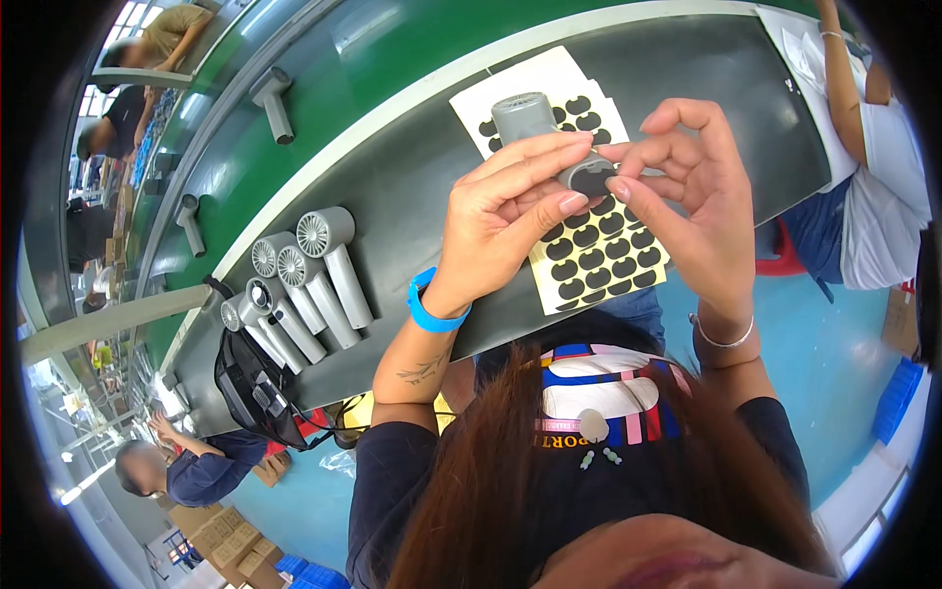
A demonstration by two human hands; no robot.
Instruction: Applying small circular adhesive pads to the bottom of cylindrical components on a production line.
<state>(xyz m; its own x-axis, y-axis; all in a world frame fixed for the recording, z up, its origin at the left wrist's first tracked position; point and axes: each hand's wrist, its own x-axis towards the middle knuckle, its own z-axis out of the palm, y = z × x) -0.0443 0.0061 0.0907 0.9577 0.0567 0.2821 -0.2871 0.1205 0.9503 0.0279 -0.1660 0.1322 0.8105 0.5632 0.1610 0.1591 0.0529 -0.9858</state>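
Note:
My left hand [505,216] is wrapped round a grey handheld fan [523,118]. The fan's round head shows beyond my fingers, and most of its handle is hidden by the hand. A black sticker [593,179] covers the handle's end face, which is turned toward me. My right hand [692,187] is closed in a pinch, its thumb and fingertips at the sticker's edge. Beneath both hands lie overlapping pale sheets [549,69] with rows of black, notched round stickers [591,259].
Several grey handheld fans [339,280] lie side by side on the dark table [412,196], left of my hands. A black bag [245,378] is at the table's left end. More fans [278,108] sit on the green belt [343,88] beyond. A co-worker [873,187] is at the right.

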